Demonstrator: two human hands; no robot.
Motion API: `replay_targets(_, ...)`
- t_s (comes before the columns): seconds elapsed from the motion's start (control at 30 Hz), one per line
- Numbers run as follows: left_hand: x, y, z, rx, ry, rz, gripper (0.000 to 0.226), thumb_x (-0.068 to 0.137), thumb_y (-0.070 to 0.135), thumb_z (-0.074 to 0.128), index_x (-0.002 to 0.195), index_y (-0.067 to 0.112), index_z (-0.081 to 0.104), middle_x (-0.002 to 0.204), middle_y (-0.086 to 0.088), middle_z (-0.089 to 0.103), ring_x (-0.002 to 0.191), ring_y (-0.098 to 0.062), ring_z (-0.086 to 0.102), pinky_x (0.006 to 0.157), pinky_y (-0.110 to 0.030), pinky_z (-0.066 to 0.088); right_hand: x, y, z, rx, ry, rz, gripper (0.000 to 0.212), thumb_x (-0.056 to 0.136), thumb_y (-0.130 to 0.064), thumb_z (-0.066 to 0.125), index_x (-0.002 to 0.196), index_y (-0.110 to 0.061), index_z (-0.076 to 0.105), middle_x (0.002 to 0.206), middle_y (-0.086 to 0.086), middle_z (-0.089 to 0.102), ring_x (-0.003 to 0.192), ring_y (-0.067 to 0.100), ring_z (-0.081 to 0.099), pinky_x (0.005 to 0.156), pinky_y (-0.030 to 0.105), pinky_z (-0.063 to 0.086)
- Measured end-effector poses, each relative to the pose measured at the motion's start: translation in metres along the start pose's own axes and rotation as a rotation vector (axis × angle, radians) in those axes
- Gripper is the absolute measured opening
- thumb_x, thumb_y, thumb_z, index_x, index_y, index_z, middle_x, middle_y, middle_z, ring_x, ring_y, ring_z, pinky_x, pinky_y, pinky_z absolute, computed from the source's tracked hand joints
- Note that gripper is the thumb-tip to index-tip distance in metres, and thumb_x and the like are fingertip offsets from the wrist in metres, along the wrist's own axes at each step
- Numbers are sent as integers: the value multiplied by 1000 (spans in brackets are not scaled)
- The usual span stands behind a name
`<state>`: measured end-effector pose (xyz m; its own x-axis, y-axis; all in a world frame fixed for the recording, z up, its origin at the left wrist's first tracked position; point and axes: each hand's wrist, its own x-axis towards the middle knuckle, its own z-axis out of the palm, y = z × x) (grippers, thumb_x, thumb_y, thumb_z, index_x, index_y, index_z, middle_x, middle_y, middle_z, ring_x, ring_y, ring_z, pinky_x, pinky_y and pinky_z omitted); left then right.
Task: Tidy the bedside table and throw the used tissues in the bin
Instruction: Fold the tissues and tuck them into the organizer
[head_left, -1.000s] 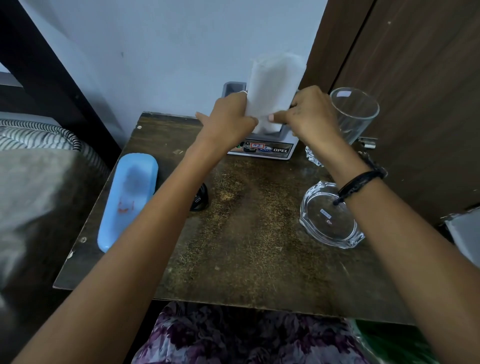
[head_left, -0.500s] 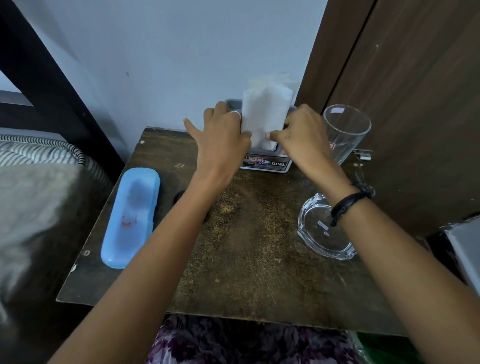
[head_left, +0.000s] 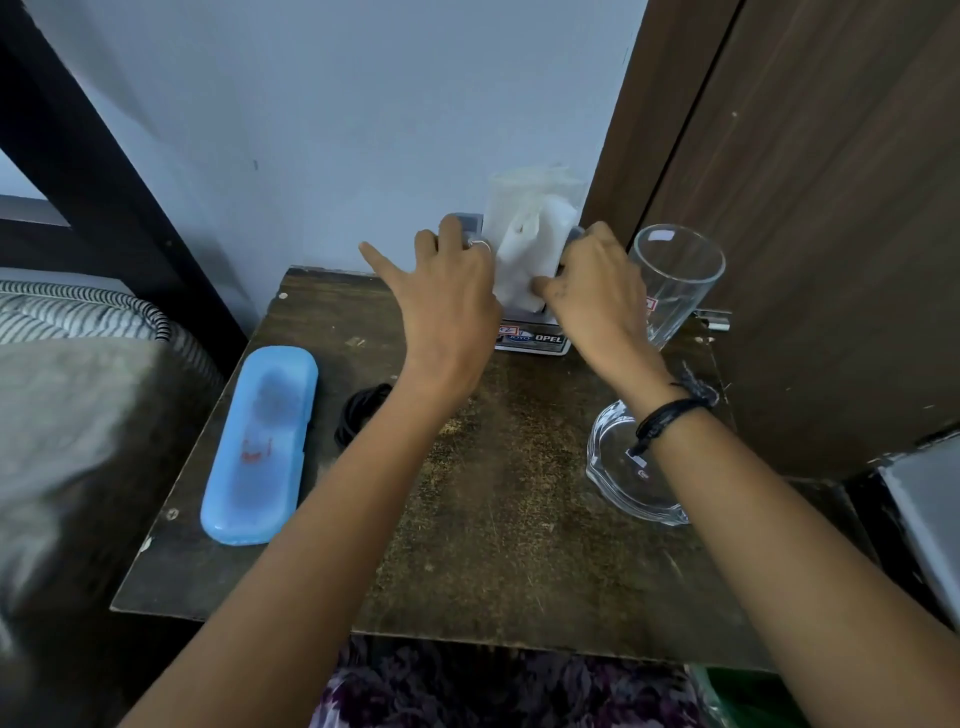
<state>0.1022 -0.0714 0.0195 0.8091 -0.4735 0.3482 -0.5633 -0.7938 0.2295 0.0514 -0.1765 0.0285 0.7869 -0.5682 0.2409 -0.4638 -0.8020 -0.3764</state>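
A white tissue (head_left: 524, 254) stands upright in a grey holder (head_left: 535, 340) with stickers, at the back of the dark wooden bedside table (head_left: 509, 545). My left hand (head_left: 447, 296) is at the tissue's left edge and holds it on the index side, with its other fingers spread over the holder and its thumb hidden. Against the tissue's right edge, my right hand (head_left: 592, 286) pinches it with the thumb.
A blue oblong case (head_left: 260, 441) lies on the table's left side, with black bands (head_left: 361, 410) beside it. On the right are a clear tumbler (head_left: 675, 280) and a glass ashtray (head_left: 618, 483). The bed is left, a brown door right, something green (head_left: 743, 696) below right.
Both hands have lowered the tissue from above the holder down into it. My left hand's outer fingers have spread out over the holder.
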Motion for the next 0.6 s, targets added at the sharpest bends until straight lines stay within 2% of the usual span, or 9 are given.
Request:
replay_targets(0.13,2,0,10,24,34,-26,21,83,-1,48,98,10,58,112,-12,53,111,-34,44,102,-72,19,-5,2,4,-110,5,-44,37,84,-28,65,112,-6,59,123,12,47,89,37,61,63,30,31)
replay_targets(0.27,8,-2,11,37,22,-17,36,84,1,52,118,11,50,118,-11,53,117,-32,42,101,-67,24,-1,-1,8,-147,3,-21,42,81,-30,67,118,-12,58,125,11,48,92,38,61,65,30,33)
replay_targets(0.4,13,0,9,42,4,-28,39,80,-3,51,116,11,50,115,-10,56,116,-30,40,96,-59,32,2,-5,11,-226,20,9,34,84,-15,62,118,-13,57,133,12,47,98,40,60,65,33,33)
replay_targets(0.5,14,1,9,27,0,-43,36,78,-4,51,111,12,50,108,-10,59,114,-30,40,90,-53,34,2,-5,11,-225,11,6,33,84,-13,60,117,-13,57,135,11,47,98,40,60,65,33,33)
replay_targets(0.6,13,-2,6,-25,-41,-56,24,81,2,55,102,13,53,105,-8,60,114,-30,40,95,-56,32,2,-2,10,-189,-4,-33,34,84,-15,60,117,-13,58,134,11,48,97,41,60,66,32,34)
